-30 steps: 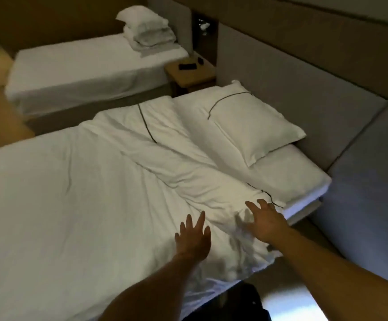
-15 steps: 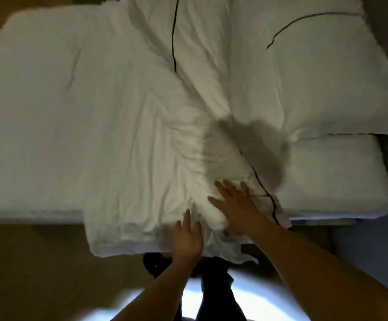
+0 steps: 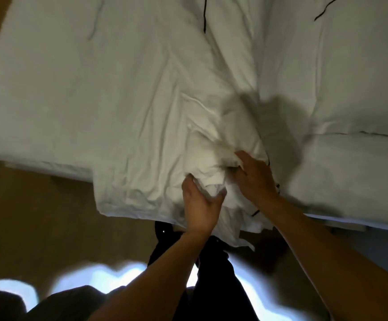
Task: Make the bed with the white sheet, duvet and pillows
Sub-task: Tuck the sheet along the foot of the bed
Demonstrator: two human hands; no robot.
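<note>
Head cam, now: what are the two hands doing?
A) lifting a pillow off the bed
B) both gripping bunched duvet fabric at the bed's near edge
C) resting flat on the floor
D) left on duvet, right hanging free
B: the left hand and the right hand both close on crumpled white duvet fabric where it hangs over the near edge of the bed.

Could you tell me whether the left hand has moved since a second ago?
Yes. The left hand has come back from the mattress top to the near bed edge, its grip now bunching the duvet.
</note>
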